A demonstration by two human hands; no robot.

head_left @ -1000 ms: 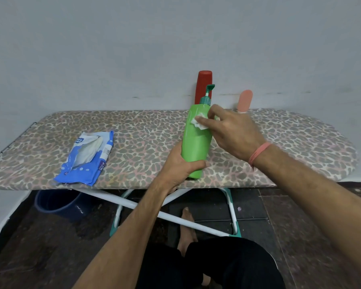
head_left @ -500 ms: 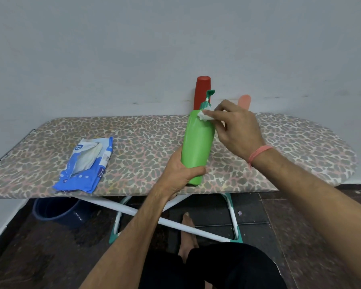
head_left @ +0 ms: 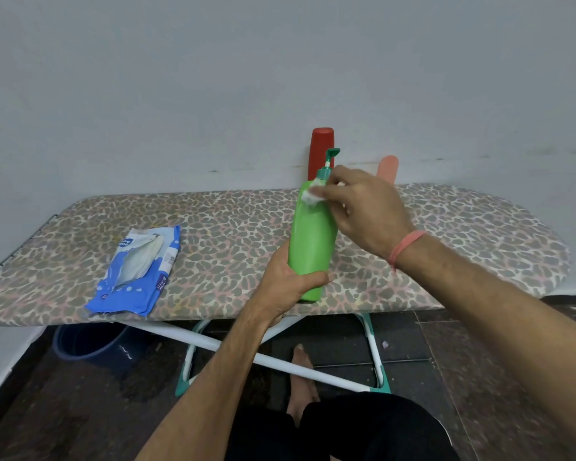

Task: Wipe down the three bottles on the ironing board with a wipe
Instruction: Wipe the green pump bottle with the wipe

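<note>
The right hand [head_left: 368, 211] pinches a small white wipe [head_left: 311, 195] against the shoulder of the tall green plastic pump bottle [head_left: 311, 241], whose base the left hand [head_left: 285, 281] grips near the front edge of the leopard-print ironing board [head_left: 446, 234]. Judged: first bottle mid-wipe. Next, rub down its body; the red bottle [head_left: 320, 151] and pink bottle [head_left: 388, 168] wait behind it.

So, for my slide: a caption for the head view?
Left hand steadies green pump bottle; right hand wipes its shoulder.
</note>
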